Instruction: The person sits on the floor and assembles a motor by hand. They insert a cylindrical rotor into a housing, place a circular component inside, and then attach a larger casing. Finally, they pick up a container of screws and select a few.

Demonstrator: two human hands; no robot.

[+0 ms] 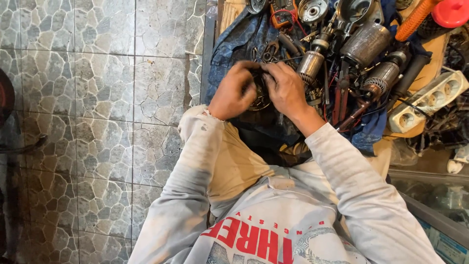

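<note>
Both my hands grip one small round dark metal part (260, 95) over my lap. My left hand (235, 92) wraps its left side, fingers curled over the top. My right hand (287, 89) covers its right side, fingers meeting those of the left hand. Most of the part is hidden under my fingers. Grey-white sleeves cover both my arms. Just beyond my hands lies a pile of motor armatures (312, 62) and other metal power-tool parts on a blue patterned cloth (239, 41).
A white power strip (430, 100) lies at the right beside cables. An orange handle (414, 19) and a red cap (450, 12) sit at the top right. Grey stone-pattern floor tiles (97, 98) fill the left. A glass-topped case (435, 195) stands at the lower right.
</note>
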